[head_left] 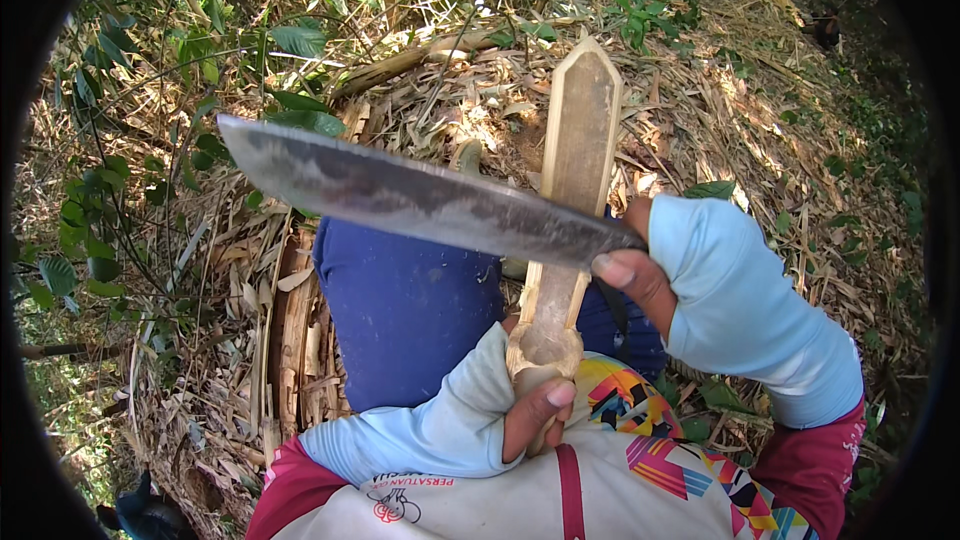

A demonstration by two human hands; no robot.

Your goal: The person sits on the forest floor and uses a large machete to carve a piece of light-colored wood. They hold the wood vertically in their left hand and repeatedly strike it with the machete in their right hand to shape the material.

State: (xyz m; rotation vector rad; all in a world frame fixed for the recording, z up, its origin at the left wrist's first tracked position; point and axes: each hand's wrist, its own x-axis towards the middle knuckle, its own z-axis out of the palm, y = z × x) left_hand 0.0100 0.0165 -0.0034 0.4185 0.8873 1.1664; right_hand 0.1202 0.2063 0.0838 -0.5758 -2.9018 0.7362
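My right hand (648, 282) is closed round the grip end of a machete (420, 192), the thumb lying along the base of the blade. The wide, dark-stained blade stretches out to the left, its tip farthest away. In my left hand (540, 416) is the lower end of a carved wooden sword-shaped piece (582, 130), with fingers wrapped round its handle below a rounded collar. The piece stands out away from me, its pointed end far. The blade passes in front of its middle and hides part of it. Light blue sleeves cover much of both hands.
My knees in blue trousers (405, 300) lie beneath the tools. Dry leaves and shavings (700, 130) cover the ground. Split wood (292, 330) lies left of my leg, a fallen branch (415, 58) ahead. Green plants (100, 210) grow at left. A dark animal (148, 512) shows at lower left.
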